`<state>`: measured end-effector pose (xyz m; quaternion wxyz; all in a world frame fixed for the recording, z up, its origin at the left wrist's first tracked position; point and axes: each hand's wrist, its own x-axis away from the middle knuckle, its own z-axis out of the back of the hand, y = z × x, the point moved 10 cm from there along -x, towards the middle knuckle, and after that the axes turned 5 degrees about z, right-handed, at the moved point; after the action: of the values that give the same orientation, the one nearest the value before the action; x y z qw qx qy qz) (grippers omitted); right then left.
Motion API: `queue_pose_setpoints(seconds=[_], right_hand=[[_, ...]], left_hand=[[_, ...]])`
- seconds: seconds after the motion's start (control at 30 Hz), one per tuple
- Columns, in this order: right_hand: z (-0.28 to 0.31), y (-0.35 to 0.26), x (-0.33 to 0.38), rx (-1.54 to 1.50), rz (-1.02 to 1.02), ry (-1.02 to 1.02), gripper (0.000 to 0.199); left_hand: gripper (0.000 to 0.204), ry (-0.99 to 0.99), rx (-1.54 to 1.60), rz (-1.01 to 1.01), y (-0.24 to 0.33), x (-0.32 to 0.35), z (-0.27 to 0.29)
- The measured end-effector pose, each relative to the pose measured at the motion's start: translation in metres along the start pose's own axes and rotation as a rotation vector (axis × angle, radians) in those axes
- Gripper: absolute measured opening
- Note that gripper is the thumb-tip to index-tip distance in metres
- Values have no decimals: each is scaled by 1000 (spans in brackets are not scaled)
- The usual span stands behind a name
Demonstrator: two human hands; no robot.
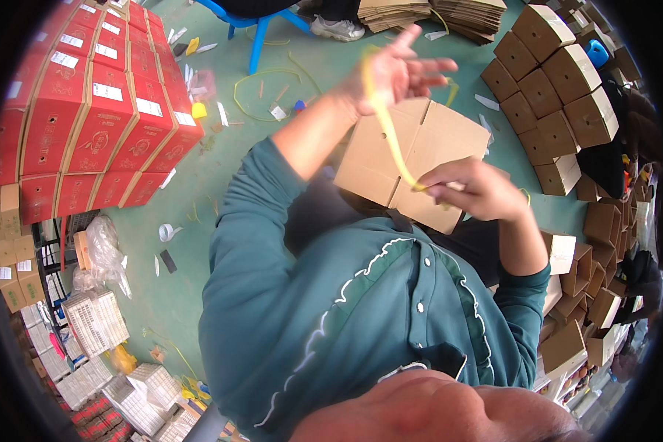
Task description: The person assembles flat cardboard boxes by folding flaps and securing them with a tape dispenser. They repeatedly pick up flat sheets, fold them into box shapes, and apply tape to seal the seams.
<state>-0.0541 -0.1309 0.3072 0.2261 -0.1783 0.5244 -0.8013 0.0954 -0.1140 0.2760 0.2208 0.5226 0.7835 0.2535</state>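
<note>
A yellow strap (392, 140) runs taut and slightly blurred between my hands. My right hand (482, 189) is closed, pinching its lower end between thumb and fingers. Higher up and to the left, my left hand (401, 74) has its fingers spread, and the strap's upper part passes along the thumb side of the palm. Beneath both hands lies flat brown cardboard (427, 140) with a seam down its middle, right in front of my body. What supports it is mostly hidden.
Red cartons (99, 110) are stacked high at the left. Brown boxes (549, 77) are piled at the right, with more open boxes (567, 346) below. Flattened cardboard (468, 18) and a blue stool (254, 33) stand at the far side. Strap scraps (261, 92) litter the green floor.
</note>
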Motion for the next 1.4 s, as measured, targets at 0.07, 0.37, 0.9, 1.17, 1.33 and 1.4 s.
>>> queue_pose_setpoints(seconds=[0.07, 0.37, 0.9, 1.17, 1.33, 1.4], right_hand=[[-29, 52, 1, 89, -27, 19, 16], [-47, 183, 24, -42, -313, 236, 19], [-63, 160, -29, 159, -144, 141, 45], [32, 302, 143, 382, -563, 1252, 73], [-4, 384, 193, -179, -778, 1346, 78], [-7, 390, 185, -188, -760, 1319, 76]], left_hand=[[60, -82, 185, -181, 41, 10, 12], [57, 743, -234, -240, 125, 237, 161], [29, 1043, -371, -131, 65, 303, 169], [61, 1648, -36, -293, 117, 455, 310], [38, 996, -672, 455, 3, 206, 245], [45, 696, -1237, 629, -24, 151, 242]])
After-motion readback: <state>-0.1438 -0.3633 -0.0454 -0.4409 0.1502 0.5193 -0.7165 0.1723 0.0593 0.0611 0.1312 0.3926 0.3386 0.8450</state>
